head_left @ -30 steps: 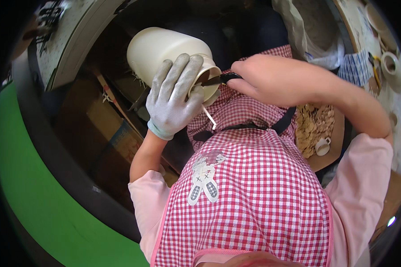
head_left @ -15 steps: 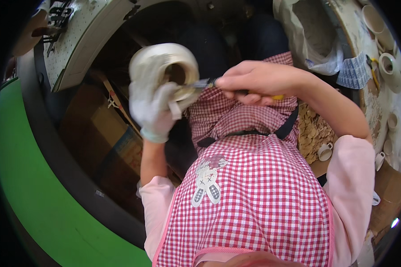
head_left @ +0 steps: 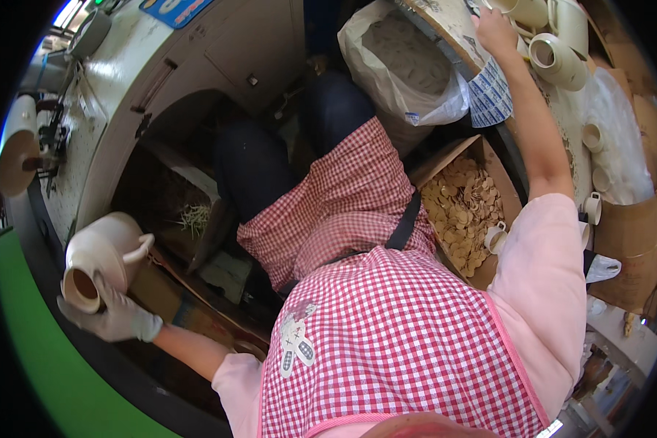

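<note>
At the far left my left hand (head_left: 113, 315), in a pale glove, grips the neck of a cream plastic jug (head_left: 108, 244). The jug lies tilted with its round opening toward me and its loop handle at the right. My right hand (head_left: 495, 31), bare, is stretched out to the bench at the top right. Its fingers are closed at a small dark hand tool (head_left: 472, 7), only partly seen at the frame's upper edge. Close to that hand lie several cream jugs, one with its round mouth (head_left: 544, 55) showing.
A carton of flat beige discs (head_left: 460, 208) stands right of my lap, a small white cup (head_left: 495, 237) in it. Ahead is a white plastic bag (head_left: 358, 44). A blue-and-white printed sheet (head_left: 489, 95) hangs off the bench (head_left: 573, 146). A white worktop (head_left: 128, 55) is at left.
My left hand has carried the jug from before my lap to the far left. The right hand has left the jug with its tool and reached out to the bench at the top right.
</note>
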`<state>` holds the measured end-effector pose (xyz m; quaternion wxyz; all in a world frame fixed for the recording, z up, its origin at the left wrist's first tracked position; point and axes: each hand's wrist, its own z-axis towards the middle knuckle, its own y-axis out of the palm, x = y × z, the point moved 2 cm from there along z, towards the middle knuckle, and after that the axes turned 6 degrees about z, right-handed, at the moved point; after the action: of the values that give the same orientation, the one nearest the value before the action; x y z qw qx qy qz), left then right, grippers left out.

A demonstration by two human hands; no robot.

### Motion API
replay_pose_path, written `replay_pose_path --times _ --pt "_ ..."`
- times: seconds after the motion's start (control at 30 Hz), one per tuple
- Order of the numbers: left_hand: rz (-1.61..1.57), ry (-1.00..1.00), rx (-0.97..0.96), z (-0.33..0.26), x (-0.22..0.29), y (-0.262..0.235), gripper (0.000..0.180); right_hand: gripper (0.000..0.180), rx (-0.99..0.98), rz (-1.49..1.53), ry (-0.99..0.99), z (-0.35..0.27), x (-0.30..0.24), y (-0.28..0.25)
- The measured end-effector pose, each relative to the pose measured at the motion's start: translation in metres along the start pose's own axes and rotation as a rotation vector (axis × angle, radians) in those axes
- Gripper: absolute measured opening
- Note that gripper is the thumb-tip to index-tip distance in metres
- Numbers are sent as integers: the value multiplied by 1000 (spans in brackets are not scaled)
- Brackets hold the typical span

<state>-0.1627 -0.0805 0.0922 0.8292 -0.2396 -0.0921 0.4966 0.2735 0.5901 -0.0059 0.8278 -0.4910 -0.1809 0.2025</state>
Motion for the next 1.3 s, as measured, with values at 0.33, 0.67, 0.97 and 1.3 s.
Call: replay_pose_path --times 0.33,0.67,0.97,1.3 --pt "-953 -475 -508 -19 66 -11 97 25 -389 308 -192 -66 -141 109" --pt "-1231 -843 -855 -22 87 3 114 24 -695 62 -471 -105 -63 268" --pt "-999 -74 -626 -9 109 -15 88 41 -755 2012 250 -101 -247 -59" --pt "-912 209 -431 -30 143 -27 76 33 -532 1387 -923 -145 -405 -232"
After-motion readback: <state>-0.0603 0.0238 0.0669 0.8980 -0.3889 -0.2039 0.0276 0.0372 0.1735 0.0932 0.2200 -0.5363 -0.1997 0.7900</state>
